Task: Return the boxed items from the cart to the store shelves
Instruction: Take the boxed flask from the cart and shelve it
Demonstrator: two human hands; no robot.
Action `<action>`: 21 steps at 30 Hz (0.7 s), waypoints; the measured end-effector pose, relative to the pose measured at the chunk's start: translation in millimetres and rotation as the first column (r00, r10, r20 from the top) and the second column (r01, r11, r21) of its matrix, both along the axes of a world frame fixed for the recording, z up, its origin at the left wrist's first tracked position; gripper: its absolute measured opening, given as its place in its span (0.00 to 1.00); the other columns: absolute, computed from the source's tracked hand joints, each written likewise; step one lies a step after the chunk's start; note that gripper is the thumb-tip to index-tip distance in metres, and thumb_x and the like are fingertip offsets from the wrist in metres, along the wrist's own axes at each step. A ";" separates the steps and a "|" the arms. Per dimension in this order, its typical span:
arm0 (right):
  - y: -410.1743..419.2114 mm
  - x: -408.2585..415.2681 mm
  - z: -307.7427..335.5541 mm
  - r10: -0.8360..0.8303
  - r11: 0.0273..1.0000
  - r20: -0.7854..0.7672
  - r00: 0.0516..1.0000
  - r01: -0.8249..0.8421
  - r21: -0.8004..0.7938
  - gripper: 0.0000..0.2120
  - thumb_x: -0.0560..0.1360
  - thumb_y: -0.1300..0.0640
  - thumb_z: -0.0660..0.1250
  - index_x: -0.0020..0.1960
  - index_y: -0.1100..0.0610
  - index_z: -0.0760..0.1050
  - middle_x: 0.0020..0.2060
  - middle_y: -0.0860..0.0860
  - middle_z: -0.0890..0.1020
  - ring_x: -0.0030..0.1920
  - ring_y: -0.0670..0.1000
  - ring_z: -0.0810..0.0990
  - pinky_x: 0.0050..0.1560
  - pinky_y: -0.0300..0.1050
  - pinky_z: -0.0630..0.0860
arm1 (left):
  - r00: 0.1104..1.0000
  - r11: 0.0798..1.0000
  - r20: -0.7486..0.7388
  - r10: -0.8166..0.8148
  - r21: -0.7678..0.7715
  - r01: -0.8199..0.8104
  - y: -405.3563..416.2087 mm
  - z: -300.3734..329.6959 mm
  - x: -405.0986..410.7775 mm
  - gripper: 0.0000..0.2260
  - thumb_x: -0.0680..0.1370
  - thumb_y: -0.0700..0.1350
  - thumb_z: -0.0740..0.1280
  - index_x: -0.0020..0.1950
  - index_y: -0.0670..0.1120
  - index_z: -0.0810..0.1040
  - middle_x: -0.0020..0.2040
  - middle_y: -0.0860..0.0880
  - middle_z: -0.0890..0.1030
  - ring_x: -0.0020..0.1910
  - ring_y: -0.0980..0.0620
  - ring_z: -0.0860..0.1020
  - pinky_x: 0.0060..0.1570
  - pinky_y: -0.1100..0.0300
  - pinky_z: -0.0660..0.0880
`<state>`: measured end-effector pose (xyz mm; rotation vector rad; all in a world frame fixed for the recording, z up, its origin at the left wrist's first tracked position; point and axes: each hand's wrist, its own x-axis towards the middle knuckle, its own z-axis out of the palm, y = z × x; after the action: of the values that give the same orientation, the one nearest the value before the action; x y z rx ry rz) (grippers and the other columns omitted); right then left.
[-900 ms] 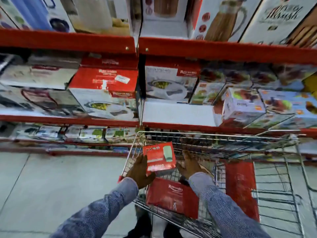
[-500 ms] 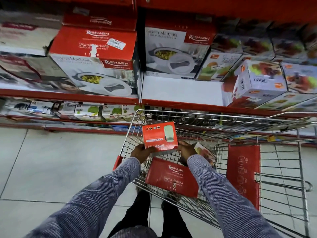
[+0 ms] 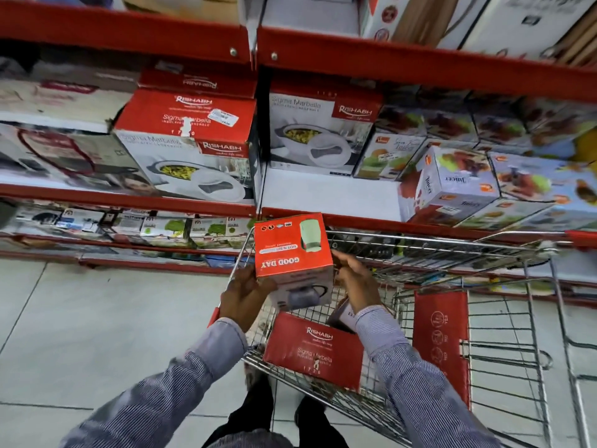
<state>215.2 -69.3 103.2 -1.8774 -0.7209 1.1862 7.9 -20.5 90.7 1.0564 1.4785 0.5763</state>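
A small orange-red box (image 3: 292,250) printed "GOOD DAY" with a pale green jug on it is held above the wire cart (image 3: 436,250). My left hand (image 3: 245,294) grips its lower left side, and my right hand (image 3: 355,279) holds its right side. In the cart's basket lies a red Rishabh "Sigma Marbella" box (image 3: 315,349), with another small box partly hidden behind my right wrist. Just beyond the cart stand the red store shelves (image 3: 371,221).
The middle shelf carries Rishabh casserole boxes (image 3: 193,147) on the left, a bare white patch (image 3: 326,192) in the centre, and juicer boxes (image 3: 458,182) on the right. Small boxes (image 3: 168,229) line the low shelf. Pale floor tiles (image 3: 97,318) lie to the left.
Both hands have lifted the orange-red box up out of the cart basket, and it is now above the cart's front rim. The camera view has tilted up and down meanwhile.
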 end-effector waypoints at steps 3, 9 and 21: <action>-1.2 -0.3 45.8 0.015 0.988 0.029 0.999 -0.019 0.155 0.21 0.71 0.54 0.61 0.63 0.48 0.77 0.51 0.46 0.84 0.44 0.34 0.82 0.41 0.34 0.78 | 0.997 0.988 0.079 0.021 0.150 -0.032 1.7 43.5 -6.8 0.24 0.64 0.46 0.76 0.60 0.52 0.80 0.48 0.55 0.86 0.46 0.60 0.84 0.48 0.61 0.81; 7.7 4.4 126.3 0.009 0.881 0.026 1.000 -0.020 0.472 0.23 0.68 0.60 0.65 0.62 0.51 0.77 0.59 0.53 0.82 0.59 0.50 0.82 0.55 0.47 0.80 | 0.995 0.901 0.098 -0.020 0.432 -0.024 20.5 139.2 -8.4 0.23 0.66 0.40 0.78 0.60 0.45 0.80 0.40 0.64 0.84 0.44 0.59 0.85 0.45 0.58 0.82; 32.9 29.3 258.7 0.083 0.617 0.198 0.977 -0.207 0.760 0.35 0.67 0.72 0.72 0.67 0.45 0.72 0.65 0.54 0.77 0.63 0.50 0.79 0.56 0.43 0.80 | 0.995 0.599 0.062 -0.081 0.801 -0.001 62.0 287.2 -2.2 0.27 0.63 0.36 0.79 0.61 0.49 0.80 0.54 0.51 0.84 0.52 0.57 0.83 0.49 0.51 0.83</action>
<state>244.5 -36.4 361.8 -1.1638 -1.2537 0.6352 5.7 41.5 378.0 1.7232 1.0826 1.3231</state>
